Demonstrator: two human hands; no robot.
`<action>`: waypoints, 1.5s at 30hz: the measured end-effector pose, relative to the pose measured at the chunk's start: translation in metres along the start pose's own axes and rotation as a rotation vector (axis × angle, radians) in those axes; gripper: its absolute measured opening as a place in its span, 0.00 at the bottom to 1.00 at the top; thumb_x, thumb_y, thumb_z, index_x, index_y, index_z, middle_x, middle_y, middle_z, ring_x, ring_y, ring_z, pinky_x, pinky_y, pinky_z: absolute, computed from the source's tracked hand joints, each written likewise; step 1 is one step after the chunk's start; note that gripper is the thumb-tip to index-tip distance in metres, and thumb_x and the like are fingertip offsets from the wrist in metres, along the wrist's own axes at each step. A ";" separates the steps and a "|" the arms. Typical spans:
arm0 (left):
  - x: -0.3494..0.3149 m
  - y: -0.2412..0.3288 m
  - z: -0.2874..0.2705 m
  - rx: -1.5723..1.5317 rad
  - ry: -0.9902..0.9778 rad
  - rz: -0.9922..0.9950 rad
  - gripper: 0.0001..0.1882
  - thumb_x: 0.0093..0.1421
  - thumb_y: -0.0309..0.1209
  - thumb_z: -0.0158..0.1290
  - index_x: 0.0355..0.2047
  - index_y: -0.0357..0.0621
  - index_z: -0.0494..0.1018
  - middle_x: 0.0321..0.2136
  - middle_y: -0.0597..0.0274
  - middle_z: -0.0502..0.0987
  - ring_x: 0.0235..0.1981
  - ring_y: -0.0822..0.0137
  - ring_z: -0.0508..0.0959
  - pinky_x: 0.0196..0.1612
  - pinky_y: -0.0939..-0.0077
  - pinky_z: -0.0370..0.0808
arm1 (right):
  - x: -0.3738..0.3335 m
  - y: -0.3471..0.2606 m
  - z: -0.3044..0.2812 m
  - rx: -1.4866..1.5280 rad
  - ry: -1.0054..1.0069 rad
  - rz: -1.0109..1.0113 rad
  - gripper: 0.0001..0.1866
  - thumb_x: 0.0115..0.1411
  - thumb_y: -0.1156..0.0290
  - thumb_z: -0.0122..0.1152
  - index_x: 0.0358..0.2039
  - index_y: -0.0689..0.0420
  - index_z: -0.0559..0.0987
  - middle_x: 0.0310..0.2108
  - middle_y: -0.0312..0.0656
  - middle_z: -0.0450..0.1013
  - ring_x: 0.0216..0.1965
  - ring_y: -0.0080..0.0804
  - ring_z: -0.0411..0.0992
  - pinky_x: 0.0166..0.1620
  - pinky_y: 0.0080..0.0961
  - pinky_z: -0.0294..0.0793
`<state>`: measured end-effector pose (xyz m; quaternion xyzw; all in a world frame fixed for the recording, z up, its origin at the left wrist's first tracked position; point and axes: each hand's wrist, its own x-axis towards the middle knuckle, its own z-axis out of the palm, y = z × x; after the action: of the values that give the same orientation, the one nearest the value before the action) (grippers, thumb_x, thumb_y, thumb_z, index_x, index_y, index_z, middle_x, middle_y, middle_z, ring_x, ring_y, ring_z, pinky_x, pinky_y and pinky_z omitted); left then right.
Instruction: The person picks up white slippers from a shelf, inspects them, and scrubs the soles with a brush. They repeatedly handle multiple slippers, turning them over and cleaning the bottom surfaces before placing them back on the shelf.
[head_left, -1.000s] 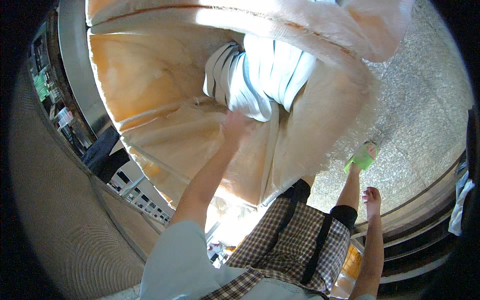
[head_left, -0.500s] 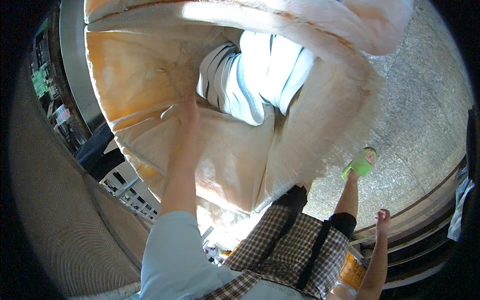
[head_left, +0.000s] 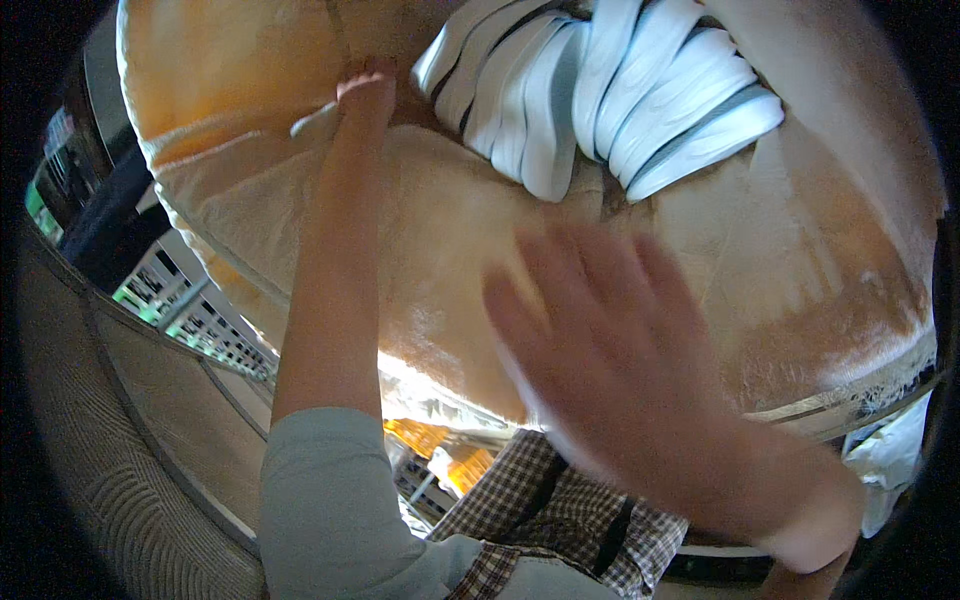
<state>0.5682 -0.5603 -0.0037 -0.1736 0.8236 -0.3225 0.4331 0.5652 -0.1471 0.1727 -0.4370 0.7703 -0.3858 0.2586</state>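
Observation:
White shoe-sole-shaped pieces (head_left: 540, 110) with grey edges lie in an overlapping row at the upper middle, on a large beige, fuzzy cloth (head_left: 450, 250) with a hollow in it. My left hand (head_left: 368, 92) reaches to the cloth just left of the pieces, its fingers curled and mostly hidden. A thin white sliver (head_left: 315, 122) sticks out beside that hand; whether it is a piece or a cloth edge I cannot tell. My right hand (head_left: 610, 340), smeared by motion, hangs over the near part of the cloth below the pieces. Its fingers are spread with nothing visible in them.
A brown-and-white checked apron (head_left: 590, 530) covers my front. Yellow-orange items (head_left: 440, 445) show below the cloth's near edge. At right, a pale crumpled bag (head_left: 890, 455) hangs by the cloth. Ridged grey-brown matting (head_left: 130, 470) fills the lower left.
My right hand has come up from the lower right to above the cloth. The cloth's right side, once folded over, now lies spread out, exposing more of the white pieces. The view has shifted.

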 end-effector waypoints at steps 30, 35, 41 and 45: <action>-0.001 0.032 -0.067 -0.226 0.269 0.142 0.29 0.61 0.48 0.38 0.54 0.41 0.63 0.56 0.50 0.62 0.60 0.50 0.58 0.61 0.51 0.54 | 0.230 0.155 0.170 -0.157 0.300 -0.201 0.19 0.48 0.61 0.60 0.40 0.55 0.78 0.42 0.45 0.73 0.45 0.40 0.71 0.47 0.45 0.70; -0.071 0.123 -0.047 -0.536 0.551 0.023 0.31 0.60 0.51 0.37 0.55 0.41 0.61 0.57 0.48 0.61 0.60 0.48 0.58 0.60 0.51 0.55 | 0.208 0.136 0.076 0.237 0.194 0.252 0.14 0.51 0.71 0.54 0.38 0.62 0.76 0.41 0.53 0.72 0.45 0.48 0.69 0.47 0.44 0.69; -0.101 0.148 -0.055 -0.396 0.300 0.024 0.50 0.56 0.67 0.34 0.64 0.38 0.40 0.64 0.43 0.44 0.62 0.41 0.54 0.62 0.50 0.54 | 0.065 0.031 0.001 0.063 -0.071 -0.141 0.09 0.50 0.72 0.54 0.32 0.58 0.78 0.34 0.46 0.72 0.38 0.39 0.72 0.43 0.40 0.71; -0.123 0.136 -0.073 -0.535 0.310 0.017 0.53 0.50 0.66 0.45 0.65 0.47 0.40 0.65 0.44 0.39 0.65 0.47 0.47 0.60 0.42 0.53 | -0.073 -0.008 -0.037 0.088 0.144 -0.435 0.07 0.50 0.70 0.56 0.28 0.57 0.77 0.32 0.41 0.70 0.35 0.35 0.72 0.38 0.35 0.71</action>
<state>0.5767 -0.3629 0.0079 -0.2234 0.9370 -0.1134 0.2436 0.5768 -0.0726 0.2046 -0.5523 0.6568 -0.4960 0.1324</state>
